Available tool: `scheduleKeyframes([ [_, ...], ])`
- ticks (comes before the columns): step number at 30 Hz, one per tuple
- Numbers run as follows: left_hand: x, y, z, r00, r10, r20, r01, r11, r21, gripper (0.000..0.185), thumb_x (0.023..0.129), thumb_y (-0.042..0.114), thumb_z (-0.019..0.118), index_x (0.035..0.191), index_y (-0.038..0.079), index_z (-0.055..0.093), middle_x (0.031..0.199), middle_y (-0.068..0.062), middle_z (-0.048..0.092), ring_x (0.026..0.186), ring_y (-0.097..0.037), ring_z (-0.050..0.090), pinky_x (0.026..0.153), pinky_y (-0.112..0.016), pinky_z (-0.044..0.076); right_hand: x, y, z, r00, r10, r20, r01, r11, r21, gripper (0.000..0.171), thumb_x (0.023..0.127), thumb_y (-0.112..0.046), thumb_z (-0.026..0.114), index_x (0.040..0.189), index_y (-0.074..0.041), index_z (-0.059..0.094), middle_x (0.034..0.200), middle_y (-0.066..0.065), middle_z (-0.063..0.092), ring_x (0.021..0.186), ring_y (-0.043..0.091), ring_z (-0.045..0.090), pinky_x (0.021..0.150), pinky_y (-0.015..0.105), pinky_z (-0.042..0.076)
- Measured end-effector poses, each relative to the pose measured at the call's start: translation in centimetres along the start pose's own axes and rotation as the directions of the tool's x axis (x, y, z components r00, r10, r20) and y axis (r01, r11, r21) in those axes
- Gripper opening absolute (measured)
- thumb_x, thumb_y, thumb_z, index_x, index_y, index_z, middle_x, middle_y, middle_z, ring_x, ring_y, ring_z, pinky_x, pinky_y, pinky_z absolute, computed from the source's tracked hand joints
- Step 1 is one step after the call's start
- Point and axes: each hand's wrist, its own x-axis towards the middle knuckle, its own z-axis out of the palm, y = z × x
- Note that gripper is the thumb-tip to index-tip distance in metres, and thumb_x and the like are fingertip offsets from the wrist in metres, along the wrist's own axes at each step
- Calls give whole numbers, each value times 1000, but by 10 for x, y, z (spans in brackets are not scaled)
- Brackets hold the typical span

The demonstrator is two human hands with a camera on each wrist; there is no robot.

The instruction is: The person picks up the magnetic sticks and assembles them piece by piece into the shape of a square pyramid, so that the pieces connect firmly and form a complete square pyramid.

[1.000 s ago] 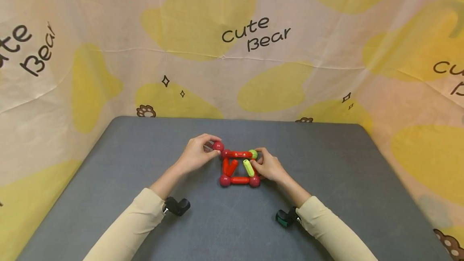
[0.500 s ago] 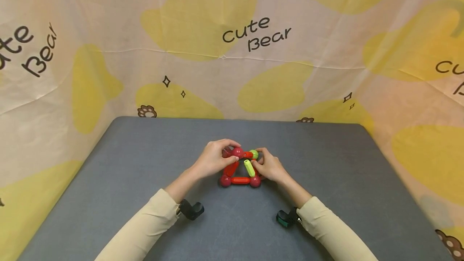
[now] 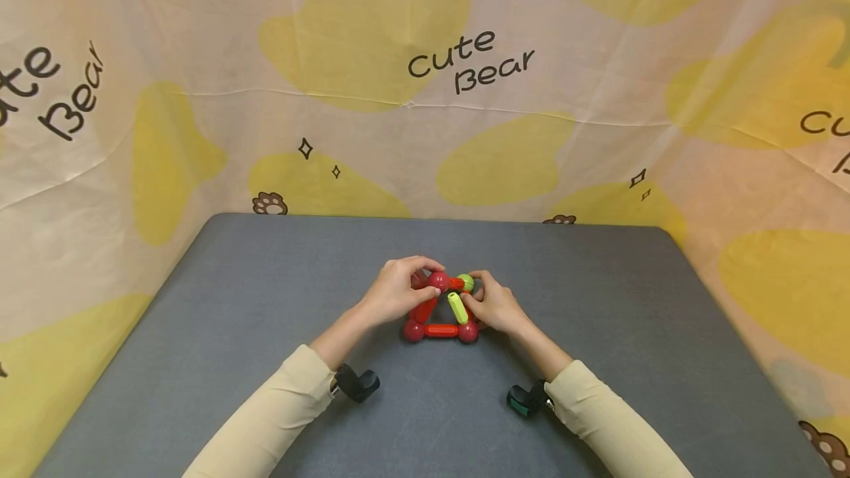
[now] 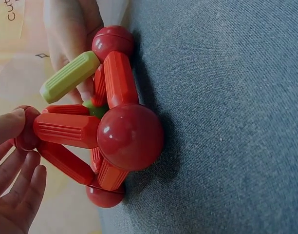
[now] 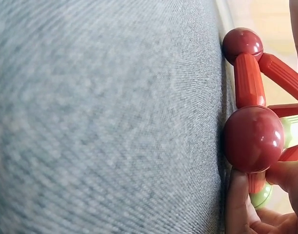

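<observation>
Centrally on the grey table point(image 3: 265, 330) stands a small frame of red rods and red balls point(image 3: 438, 312), near the person's edge.

Left hand point(image 3: 395, 291): fingers curled, thumb and fingertips pinching a red ball point(image 3: 437, 280) at the raised top of the frame. In the left wrist view this ball point(image 4: 25, 134) sits at the junction of two red rods, with the fingertips point(image 4: 12, 170) around it.

Right hand point(image 3: 494, 306): fingers curled against the right side of the frame, pinching at the green ball point(image 3: 465, 282) on the far right corner. A lime-green rod point(image 3: 456, 307) slants just beside this hand, its upper end towards the green ball. The right wrist view shows a fingertip point(image 5: 239, 204) pressed beside a near red ball point(image 5: 252, 138).

Two red balls point(image 3: 412, 331) anchor the near edge, joined by a horizontal red rod point(image 3: 440, 330).

Backdrop cloth point(image 3: 199, 57): cream with yellow patches, printed "Cute Bear" point(image 3: 471, 61) in dark script; partial repeats of the same wording appear at the left and right edges.
</observation>
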Motion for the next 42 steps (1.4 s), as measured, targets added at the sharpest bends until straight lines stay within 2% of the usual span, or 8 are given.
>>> scheduleKeyframes([
  [11,-4,1,1,1000,19,4,-19,1000,13,29,77,12,73,105,14,66,91,2,65,73,-11,58,61,-21,48,1,0,0,1000,16,4,-16,1000,2,48,87,-18,61,129,-3,42,75,7,62,49,13,58,46,28,50],
  [25,0,2,6,1000,28,10,-28,998,63,28,76,12,74,104,14,67,88,3,64,67,-7,55,59,-20,46,1,-1,-1,1000,2,1,-2,1000,-4,48,88,-17,61,129,-3,42,73,6,62,49,13,59,46,27,50],
  [32,2,3,5,998,54,17,-55,996,68,30,76,11,74,105,11,67,89,2,65,67,-6,56,58,-20,46,0,-2,-2,1000,1,1,-1,1000,5,48,88,-16,61,129,-2,41,73,7,62,49,13,59,46,28,50],
  [42,1,1,7,1000,25,13,-25,998,58,29,78,14,73,106,14,67,92,2,65,70,-7,57,60,-21,47,0,-1,-1,1000,-6,-3,6,1000,-5,46,88,-16,60,128,-2,42,72,4,62,49,13,59,45,27,50],
])
